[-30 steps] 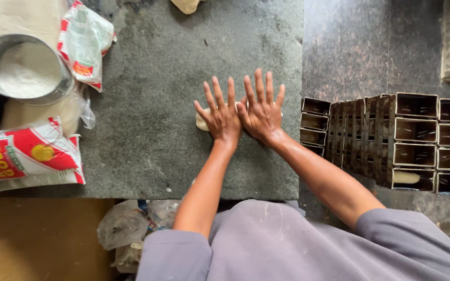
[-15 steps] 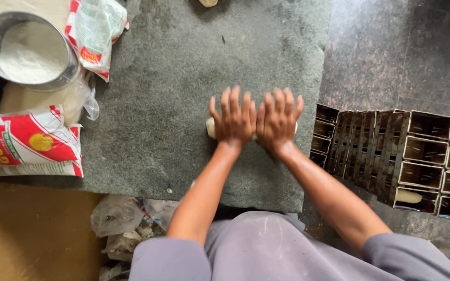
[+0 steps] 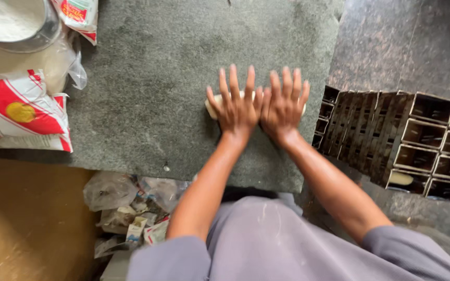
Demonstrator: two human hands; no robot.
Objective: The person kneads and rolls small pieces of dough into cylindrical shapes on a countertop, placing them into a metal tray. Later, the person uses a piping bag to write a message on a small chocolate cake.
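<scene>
My left hand (image 3: 237, 106) and my right hand (image 3: 285, 103) lie flat side by side, fingers spread, on a pale piece of dough (image 3: 212, 108) on the grey stone slab (image 3: 162, 78). Only the left end of the dough shows beside my left thumb, with a sliver at the right past my right hand. The rest is hidden under my palms.
A metal bowl of flour (image 3: 11, 21) and red-and-white flour bags (image 3: 19, 112) sit at the slab's left. Rows of dark metal loaf tins (image 3: 407, 138) stand to the right, one holding dough (image 3: 401, 178). Crumpled plastic bags (image 3: 126, 203) lie below the slab's front edge.
Both hands have stayed flat on the dough, pushing forward and back on the slab. The view has shifted so the bowl and bags sit further up and left.
</scene>
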